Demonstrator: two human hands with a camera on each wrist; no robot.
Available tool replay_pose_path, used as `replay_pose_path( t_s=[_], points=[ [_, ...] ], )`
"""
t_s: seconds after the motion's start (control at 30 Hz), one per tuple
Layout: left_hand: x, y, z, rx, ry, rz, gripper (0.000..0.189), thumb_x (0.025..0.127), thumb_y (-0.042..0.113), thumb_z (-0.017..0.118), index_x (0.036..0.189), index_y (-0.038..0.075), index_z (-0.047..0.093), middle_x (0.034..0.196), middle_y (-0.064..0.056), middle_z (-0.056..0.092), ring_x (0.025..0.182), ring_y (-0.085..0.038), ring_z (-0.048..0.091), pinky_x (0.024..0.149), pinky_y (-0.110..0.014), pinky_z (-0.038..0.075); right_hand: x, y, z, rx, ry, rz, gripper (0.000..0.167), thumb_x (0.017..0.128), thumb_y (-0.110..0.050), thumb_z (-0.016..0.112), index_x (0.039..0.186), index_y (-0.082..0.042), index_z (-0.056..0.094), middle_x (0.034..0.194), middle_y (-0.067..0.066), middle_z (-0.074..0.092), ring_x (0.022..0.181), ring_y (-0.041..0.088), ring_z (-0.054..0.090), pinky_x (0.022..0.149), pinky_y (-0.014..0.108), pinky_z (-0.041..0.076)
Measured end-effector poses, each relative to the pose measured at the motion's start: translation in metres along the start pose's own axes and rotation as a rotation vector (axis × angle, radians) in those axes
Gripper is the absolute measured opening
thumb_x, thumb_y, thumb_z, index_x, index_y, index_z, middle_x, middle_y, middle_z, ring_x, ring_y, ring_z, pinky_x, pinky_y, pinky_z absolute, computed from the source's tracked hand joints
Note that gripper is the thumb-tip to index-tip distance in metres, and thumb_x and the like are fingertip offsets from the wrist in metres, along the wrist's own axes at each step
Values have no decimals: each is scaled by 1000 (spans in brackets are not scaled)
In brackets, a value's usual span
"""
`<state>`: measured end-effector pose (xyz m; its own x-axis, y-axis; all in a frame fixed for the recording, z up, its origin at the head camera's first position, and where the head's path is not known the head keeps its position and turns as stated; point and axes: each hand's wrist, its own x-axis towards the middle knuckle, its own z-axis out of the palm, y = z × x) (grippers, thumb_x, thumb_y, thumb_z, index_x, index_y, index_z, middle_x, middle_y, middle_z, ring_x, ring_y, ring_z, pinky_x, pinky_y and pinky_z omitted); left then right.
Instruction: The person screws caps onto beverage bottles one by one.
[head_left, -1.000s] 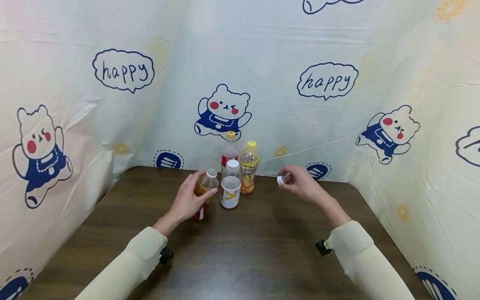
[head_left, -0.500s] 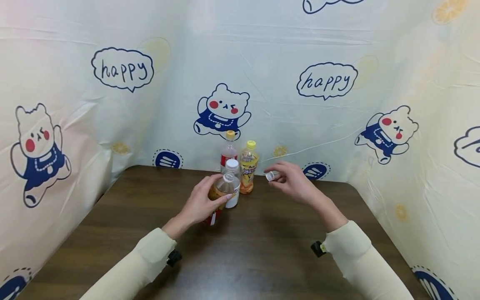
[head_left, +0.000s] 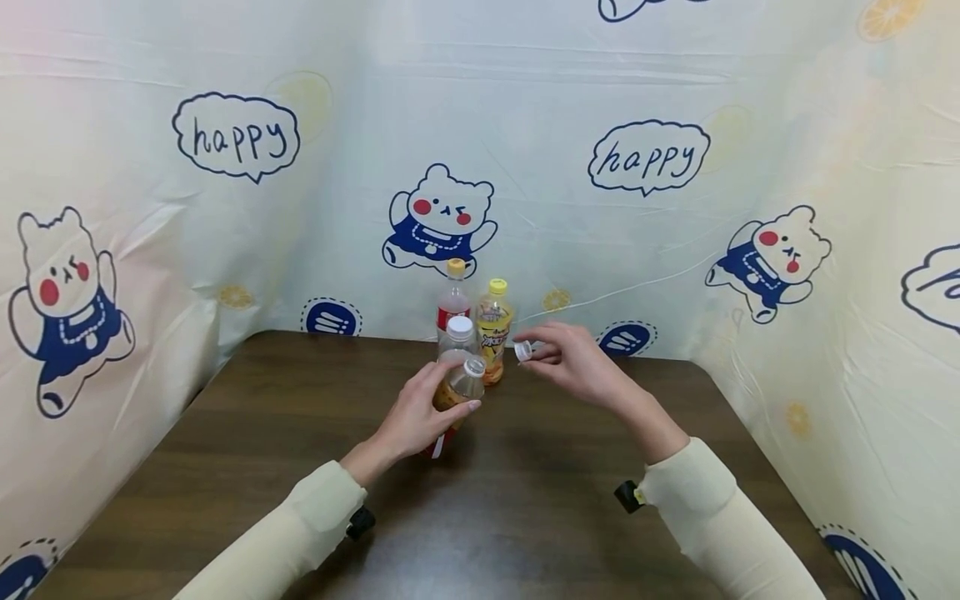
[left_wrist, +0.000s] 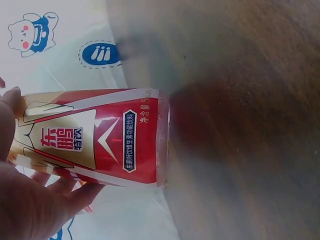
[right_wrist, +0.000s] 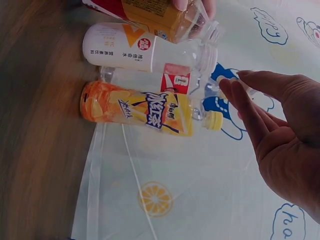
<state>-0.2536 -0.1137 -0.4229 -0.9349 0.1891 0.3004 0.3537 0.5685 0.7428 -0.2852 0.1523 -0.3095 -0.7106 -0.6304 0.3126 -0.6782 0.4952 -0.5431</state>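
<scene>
My left hand (head_left: pixel 415 412) grips a red and gold drink bottle (left_wrist: pixel 100 135) around its upper body. Its clear neck (head_left: pixel 474 367) is uncapped, and the bottle leans slightly to the right in the head view. Whether its base touches the table cannot be told. Between the thumb and fingers of my right hand (head_left: pixel 581 367) is a small white bottle cap (head_left: pixel 522 351), held in the air to the right of that bottle. In the right wrist view the fingers mostly hide the cap.
Behind the held bottle stand a white-labelled bottle with a white cap (head_left: pixel 460 328), a yellow iced tea bottle (right_wrist: pixel 137 107) and a red-labelled bottle with an orange-yellow cap (head_left: pixel 456 267). A printed cloth (head_left: pixel 540 125) encloses the brown table (head_left: pixel 555 517).
My left hand has carried the bottle rightward and nearer, in front of the white-capped bottle. The right hand has moved left with the cap, so the two are closer together.
</scene>
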Motion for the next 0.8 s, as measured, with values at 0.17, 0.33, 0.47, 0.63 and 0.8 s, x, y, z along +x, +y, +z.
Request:
replay_pose_path(
  t_s=[0.17,0.33,0.47,0.63,0.8],
  points=[
    [0,1,1,-10,-1,2,65,89,44,79,145,34,47,143,-3,52,130,-29,55,100,-59,51,3,-2,2,-36,-54,6,31,93,-11,77,123,-10,71,108,3,73,90,14,72,80,30,61],
    [0,5,1,-8,-18,17,66,89,42,79,146,32,47,146,-3,50,133,-29,53,102,-58,50,9,-6,6,-77,-121,-29,27,97,-19,73,121,-9,71,96,-3,72,79,12,65,72,31,58],
    [0,10,3,-13,-38,30,65,90,44,78,146,28,48,147,-3,50,132,-28,53,104,-55,50,14,-7,7,-93,-164,-50,25,100,-23,69,120,-9,71,97,-3,70,80,14,63,72,31,56],
    [1,16,5,-22,-54,47,66,89,44,79,146,27,50,144,-2,51,128,-26,55,101,-52,53,17,-9,7,-94,-223,-43,25,102,-25,65,123,-13,71,101,-3,70,84,16,61,75,31,56],
    [3,19,7,-15,-63,61,67,88,44,80,146,27,51,142,-2,52,126,-26,55,100,-51,54,16,-9,6,-105,-262,-13,32,102,-27,66,130,-12,68,106,-2,71,87,16,62,76,30,57]
  ],
)
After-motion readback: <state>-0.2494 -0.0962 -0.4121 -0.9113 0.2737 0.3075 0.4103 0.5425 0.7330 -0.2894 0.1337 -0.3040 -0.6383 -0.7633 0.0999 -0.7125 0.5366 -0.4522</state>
